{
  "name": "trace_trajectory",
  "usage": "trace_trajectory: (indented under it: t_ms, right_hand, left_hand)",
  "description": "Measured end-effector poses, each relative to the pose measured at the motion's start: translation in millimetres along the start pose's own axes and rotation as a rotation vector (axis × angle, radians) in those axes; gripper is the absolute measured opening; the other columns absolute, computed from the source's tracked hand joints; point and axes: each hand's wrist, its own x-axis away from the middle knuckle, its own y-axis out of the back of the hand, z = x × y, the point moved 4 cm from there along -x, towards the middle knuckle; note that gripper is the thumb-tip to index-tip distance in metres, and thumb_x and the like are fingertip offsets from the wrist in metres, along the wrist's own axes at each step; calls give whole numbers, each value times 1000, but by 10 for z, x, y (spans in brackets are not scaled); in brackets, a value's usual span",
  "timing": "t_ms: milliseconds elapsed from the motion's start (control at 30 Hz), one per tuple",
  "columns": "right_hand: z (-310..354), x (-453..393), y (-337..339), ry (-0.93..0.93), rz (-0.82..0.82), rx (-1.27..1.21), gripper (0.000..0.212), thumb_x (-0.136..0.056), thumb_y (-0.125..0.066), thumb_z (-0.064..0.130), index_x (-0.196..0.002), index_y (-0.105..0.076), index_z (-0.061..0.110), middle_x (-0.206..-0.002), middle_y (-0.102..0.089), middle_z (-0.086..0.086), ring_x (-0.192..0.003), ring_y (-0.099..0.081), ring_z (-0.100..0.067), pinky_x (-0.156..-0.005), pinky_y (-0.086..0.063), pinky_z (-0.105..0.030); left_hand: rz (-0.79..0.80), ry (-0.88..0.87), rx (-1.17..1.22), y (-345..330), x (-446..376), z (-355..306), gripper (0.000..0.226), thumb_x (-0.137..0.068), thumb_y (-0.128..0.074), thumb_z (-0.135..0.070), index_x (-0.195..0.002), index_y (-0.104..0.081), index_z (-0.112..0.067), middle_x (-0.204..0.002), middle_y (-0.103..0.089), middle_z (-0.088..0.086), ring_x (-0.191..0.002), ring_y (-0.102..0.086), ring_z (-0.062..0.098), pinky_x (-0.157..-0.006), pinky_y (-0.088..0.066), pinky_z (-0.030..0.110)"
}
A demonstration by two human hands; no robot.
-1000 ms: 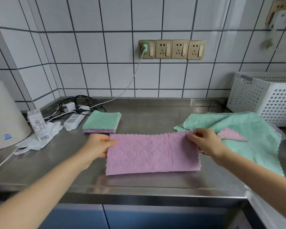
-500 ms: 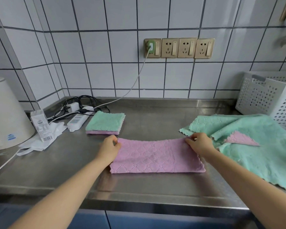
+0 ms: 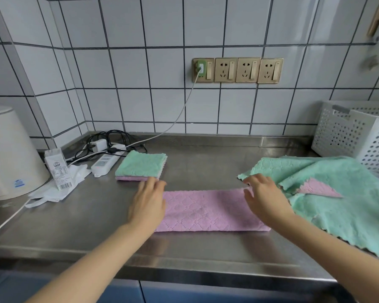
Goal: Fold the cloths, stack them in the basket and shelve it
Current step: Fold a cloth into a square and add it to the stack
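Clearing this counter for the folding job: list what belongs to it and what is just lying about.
Job: pink cloth under both hands, folded stack, unfolded green cloths, white basket.

Lying about: kettle, small carton, power strip, charger cables, plastic bag.

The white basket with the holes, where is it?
In the head view the white basket stands at the far right of the steel counter, against the tiled wall, just behind the spread-out green cloth.

Both my forearms reach in from the near edge, bare, angled inward. Left hand (image 3: 148,202) lies flat, palm down, fingers straight & together. Right hand (image 3: 264,196) palm down too, fingers spread, slightly relaxed. No grip either side.
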Motion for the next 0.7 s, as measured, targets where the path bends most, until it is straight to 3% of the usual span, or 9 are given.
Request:
trace_trajectory:
  t_ms: [100,233,300,400,533,700]
  right_hand:
    - [331,434,-53,349,210,-99,38,-97,-43,26,-134,-52,18,-137,-48,1,-125,-45,-18,-104,-31,-21]
    - [348,749,-232,520,341,-109,57,-96,-18,51,-140,-44,27,-147,-40,11,-136,-33,-6,-112,-15,-10]
    - [189,818,-194,508,340,-98,57,-95,-15,52,-140,-43,31,-147,-38,17,-136,-30,0,-111,-12,-6]
    - [-98,871,-81,451,299,-114,48,-96,-27,51,-133,-51,34,-141,-46,17,-130,-41,2,-107,-20,-5]
    - [-368,870,-7,396,234,-65,34,-90,-48,25,-121,-61,31,-128,-58,14,-115,-56,-4,-100,-34,-10]
    - [-340,788,31,464,27,134,16,-84,-57,24,-97,-66,21,-96,-63,5,-83,-63,-17,-71,-53,-28]
  left_hand:
    - [308,-206,233,-87,313,-446,54,-95,-45,-38,-145,-33,-23,-151,-31,-8,-141,-25,16,-115,-23,30]
    - [553,-257,33,-218,617,-615,71,-90,-24,-68,-151,-5,-36,-158,8,-17,-146,12,10,-120,1,41]
    - [570,-238,0,-195,717,-510,86,-74,-5,-80,-149,2,-39,-155,16,-18,-144,19,10,-119,6,40]
    - [535,-195,-26,-124,848,-272,100,-57,13,-81,-148,7,-40,-151,23,-20,-142,23,10,-117,10,34]
    - [569,-65,-43,-13,950,-35,120,-45,22,-87,-150,9,-30,-153,24,-14,-143,22,14,-116,11,39]
    - [504,9,-99,27,907,-175,123,-48,21,-79,-152,-3,-19,-160,11,-1,-144,22,26,-115,11,45]
